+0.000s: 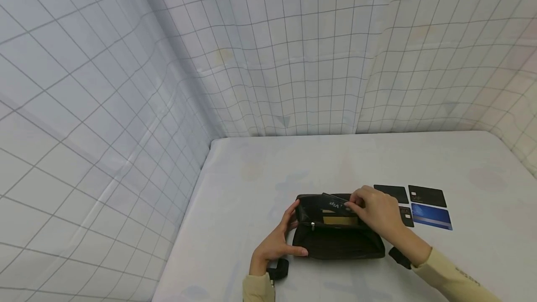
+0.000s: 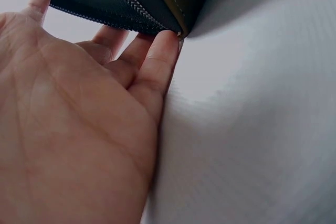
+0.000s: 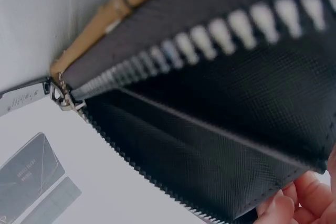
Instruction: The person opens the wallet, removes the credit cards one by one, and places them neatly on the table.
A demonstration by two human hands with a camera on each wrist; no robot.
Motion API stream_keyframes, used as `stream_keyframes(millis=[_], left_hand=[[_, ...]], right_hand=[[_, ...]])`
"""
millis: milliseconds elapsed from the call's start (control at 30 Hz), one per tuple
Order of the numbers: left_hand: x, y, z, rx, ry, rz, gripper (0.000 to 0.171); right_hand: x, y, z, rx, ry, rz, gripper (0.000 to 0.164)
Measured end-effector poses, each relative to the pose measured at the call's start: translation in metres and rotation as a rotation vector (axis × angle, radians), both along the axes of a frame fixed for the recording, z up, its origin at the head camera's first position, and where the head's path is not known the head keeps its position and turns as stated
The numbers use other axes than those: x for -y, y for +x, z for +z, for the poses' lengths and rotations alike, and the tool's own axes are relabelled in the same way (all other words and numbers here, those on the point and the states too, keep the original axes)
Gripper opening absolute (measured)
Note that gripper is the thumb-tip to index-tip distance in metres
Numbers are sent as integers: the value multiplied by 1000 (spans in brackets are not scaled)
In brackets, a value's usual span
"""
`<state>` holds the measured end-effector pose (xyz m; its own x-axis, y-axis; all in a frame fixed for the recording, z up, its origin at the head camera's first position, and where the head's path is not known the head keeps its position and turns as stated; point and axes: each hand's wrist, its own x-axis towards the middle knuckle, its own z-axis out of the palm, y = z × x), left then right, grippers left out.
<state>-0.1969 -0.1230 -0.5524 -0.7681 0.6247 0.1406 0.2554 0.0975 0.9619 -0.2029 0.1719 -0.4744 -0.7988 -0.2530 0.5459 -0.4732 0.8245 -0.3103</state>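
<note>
A black zip wallet [image 1: 340, 243] lies spread open on the table, its pockets showing. My left hand [image 1: 277, 244] grips its left end, thumb at the near edge and fingers at the far edge. In the left wrist view, the fingers [image 2: 157, 56] press against the wallet's zipped corner [image 2: 105, 3]. My right hand [image 1: 379, 211] pinches a black card marked VIP [image 1: 334, 203] over the far half of the wallet, above a tan strip [image 1: 340, 220]. In the right wrist view, fingertips [image 3: 278, 211] show at the edge of the wallet's dark lining [image 3: 210, 145].
To the right of the wallet lie a plain black card [image 1: 391, 193], a black VIP card [image 1: 428, 196], a blue card [image 1: 431, 216] and another black card [image 1: 406, 216], partly behind my right hand. White gridded curtains [image 1: 285, 59] stand behind and beside the white table [image 1: 235, 190].
</note>
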Motion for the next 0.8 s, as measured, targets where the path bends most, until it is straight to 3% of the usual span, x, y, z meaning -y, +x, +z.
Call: stream_keyframes(millis=[267,500,733,800], left_hand=[[0,1,3,9,-6,-1,112],[-2,9,30,-30,14,-33,109],[-1,0,2,-7,6,-6,110],[-1,0,1,5,3,-7,109]], right_hand=[[-2,-2,2,22,-18,9,20],[-3,-4,4,112,-41,2,17],[-3,-5,3,123,-47,-4,15],[-2,-5,3,120,-49,-6,14]])
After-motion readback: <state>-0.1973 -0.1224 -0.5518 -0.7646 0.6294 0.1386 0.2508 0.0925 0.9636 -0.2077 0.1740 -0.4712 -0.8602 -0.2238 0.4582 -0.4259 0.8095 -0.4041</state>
